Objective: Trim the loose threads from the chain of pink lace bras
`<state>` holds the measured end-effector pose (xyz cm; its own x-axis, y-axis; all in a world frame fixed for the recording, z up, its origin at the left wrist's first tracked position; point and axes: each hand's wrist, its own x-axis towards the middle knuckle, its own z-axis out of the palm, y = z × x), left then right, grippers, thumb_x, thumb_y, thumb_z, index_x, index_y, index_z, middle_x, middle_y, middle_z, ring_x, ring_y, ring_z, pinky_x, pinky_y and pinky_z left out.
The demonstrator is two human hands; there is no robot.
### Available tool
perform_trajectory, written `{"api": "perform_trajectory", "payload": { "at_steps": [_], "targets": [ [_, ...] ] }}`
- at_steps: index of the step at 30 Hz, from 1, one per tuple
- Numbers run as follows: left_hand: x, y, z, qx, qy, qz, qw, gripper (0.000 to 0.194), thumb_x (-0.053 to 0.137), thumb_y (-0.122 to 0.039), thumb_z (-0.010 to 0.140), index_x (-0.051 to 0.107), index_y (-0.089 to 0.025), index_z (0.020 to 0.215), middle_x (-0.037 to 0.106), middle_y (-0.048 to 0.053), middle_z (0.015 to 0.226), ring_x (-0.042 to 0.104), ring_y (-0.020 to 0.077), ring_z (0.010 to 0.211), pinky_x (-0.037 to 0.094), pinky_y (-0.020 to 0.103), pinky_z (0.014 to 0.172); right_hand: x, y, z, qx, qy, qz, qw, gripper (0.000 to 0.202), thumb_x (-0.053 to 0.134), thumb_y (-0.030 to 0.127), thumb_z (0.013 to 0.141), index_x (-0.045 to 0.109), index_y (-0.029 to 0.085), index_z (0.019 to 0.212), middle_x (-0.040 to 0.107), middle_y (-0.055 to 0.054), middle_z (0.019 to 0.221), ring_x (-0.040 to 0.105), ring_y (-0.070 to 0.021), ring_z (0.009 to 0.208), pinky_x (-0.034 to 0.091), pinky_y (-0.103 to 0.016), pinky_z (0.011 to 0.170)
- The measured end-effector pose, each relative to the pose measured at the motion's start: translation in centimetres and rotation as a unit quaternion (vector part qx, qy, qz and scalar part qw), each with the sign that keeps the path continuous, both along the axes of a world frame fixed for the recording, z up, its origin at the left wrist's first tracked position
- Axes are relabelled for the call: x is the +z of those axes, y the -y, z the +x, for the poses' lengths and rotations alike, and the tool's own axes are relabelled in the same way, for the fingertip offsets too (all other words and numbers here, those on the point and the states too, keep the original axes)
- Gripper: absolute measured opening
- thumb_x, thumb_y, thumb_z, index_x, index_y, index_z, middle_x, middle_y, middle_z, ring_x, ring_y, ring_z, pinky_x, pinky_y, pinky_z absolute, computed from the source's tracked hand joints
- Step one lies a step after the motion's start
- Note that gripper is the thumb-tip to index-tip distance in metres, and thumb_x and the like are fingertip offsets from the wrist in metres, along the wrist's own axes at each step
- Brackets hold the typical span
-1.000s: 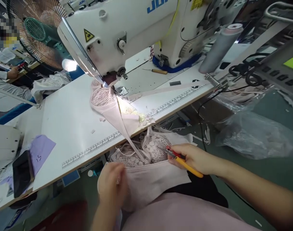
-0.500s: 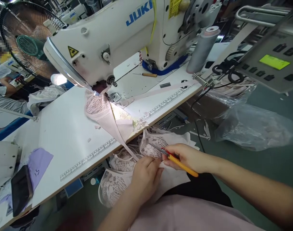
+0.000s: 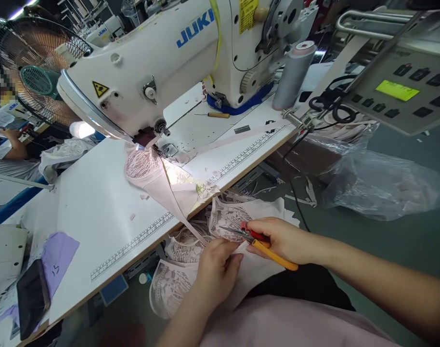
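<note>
My right hand [image 3: 278, 238] is closed around scissors [image 3: 272, 254] with orange and red handles. Their metal blades point left over a pale pink lace bra [image 3: 229, 217] in my lap, and they look slightly apart. Close beside the blades, my left hand [image 3: 218, 267] pinches the edge of the pale pink fabric. A narrow pink strip runs from that hand up to the table's edge. Its upper end joins a lace cup piece [image 3: 144, 164] lying under the needle area of the white sewing machine [image 3: 144, 72].
The white table [image 3: 97, 207] bears printed rulers, fabric scraps, a wooden-handled awl [image 3: 219, 115] and a grey thread cone [image 3: 294, 74]. A phone [image 3: 32, 299] lies on purple fabric at left. A control panel [image 3: 400, 96] juts in at right, above plastic bags [image 3: 382, 185]. Another person sits far left.
The scissors' blades have spread somewhat and sit slightly away from my left hand. The whole view has shifted a little, moving the machine leftward in the picture.
</note>
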<state>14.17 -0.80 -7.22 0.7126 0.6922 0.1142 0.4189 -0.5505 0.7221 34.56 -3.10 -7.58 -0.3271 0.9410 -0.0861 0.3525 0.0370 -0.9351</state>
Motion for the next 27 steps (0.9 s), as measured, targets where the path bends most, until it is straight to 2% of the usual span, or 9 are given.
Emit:
{"api": "perform_trajectory", "payload": {
  "at_steps": [5, 9, 14, 20, 24, 27],
  "targets": [
    [0.6, 0.1, 0.4, 0.011, 0.009, -0.010, 1.000, 0.010, 0.054, -0.016, 0.086, 0.063, -0.017, 0.090, 0.068, 0.008, 0.079, 0.062, 0.0191, 0.073, 0.049, 0.029, 0.065, 0.2, 0.1, -0.1, 0.001, 0.000, 0.010, 1.000, 0.030, 0.047, 0.038, 0.077, 0.027, 0.025, 0.059, 0.032, 0.006, 0.057, 0.027, -0.0116, 0.054, 0.026, -0.025, 0.049],
    [1.0, 0.3, 1.0, 0.025, 0.053, -0.028, 0.998, 0.011, 0.051, -0.014, 0.087, 0.060, -0.018, 0.083, 0.064, 0.005, 0.073, 0.058, 0.0156, 0.067, 0.044, 0.025, 0.060, 0.1, 0.4, -0.5, 0.003, -0.014, 0.009, 1.000, 0.035, 0.049, 0.041, 0.079, 0.025, 0.025, 0.059, 0.030, 0.006, 0.058, 0.026, -0.0113, 0.054, 0.027, -0.024, 0.047],
    [1.4, 0.4, 1.1, 0.048, 0.081, -0.108, 0.990, 0.014, 0.048, -0.014, 0.086, 0.054, -0.019, 0.074, 0.062, 0.005, 0.078, 0.057, 0.0164, 0.073, 0.045, 0.027, 0.067, 0.2, 0.6, 0.1, 0.002, -0.030, 0.005, 1.000, 0.039, 0.051, 0.056, 0.081, 0.032, 0.025, 0.069, 0.041, 0.003, 0.067, 0.038, -0.0134, 0.058, 0.039, -0.027, 0.052],
    [2.5, 0.8, 0.0, 0.081, 0.100, -0.158, 0.979, 0.017, 0.043, -0.015, 0.087, 0.051, -0.019, 0.073, 0.065, 0.007, 0.085, 0.058, 0.0178, 0.078, 0.044, 0.030, 0.072, 0.5, 0.7, 1.5, 0.047, 0.082, 0.036, 0.995, 0.046, 0.058, 0.066, 0.074, 0.039, 0.024, 0.076, 0.048, -0.003, 0.078, 0.048, -0.0214, 0.068, 0.046, -0.036, 0.062],
    [2.6, 0.8, -0.6, 0.107, 0.148, -0.160, 0.970, 0.015, 0.046, -0.018, 0.086, 0.051, -0.019, 0.072, 0.064, 0.006, 0.082, 0.057, 0.0172, 0.074, 0.043, 0.028, 0.068, 0.5, 1.2, 1.0, 0.107, 0.141, 0.009, 0.984, 0.047, 0.058, 0.067, 0.074, 0.042, 0.023, 0.076, 0.054, -0.007, 0.080, 0.053, -0.0250, 0.070, 0.046, -0.038, 0.064],
    [2.4, 0.9, -0.9, 0.152, 0.183, -0.171, 0.956, 0.015, 0.052, -0.021, 0.085, 0.052, -0.019, 0.070, 0.063, 0.005, 0.079, 0.056, 0.0176, 0.075, 0.042, 0.028, 0.069, 0.6, 1.7, 0.6, 0.112, 0.171, 0.008, 0.979, 0.048, 0.059, 0.068, 0.073, 0.045, 0.022, 0.077, 0.059, -0.009, 0.082, 0.057, -0.0272, 0.071, 0.046, -0.039, 0.065]
  ]
}}
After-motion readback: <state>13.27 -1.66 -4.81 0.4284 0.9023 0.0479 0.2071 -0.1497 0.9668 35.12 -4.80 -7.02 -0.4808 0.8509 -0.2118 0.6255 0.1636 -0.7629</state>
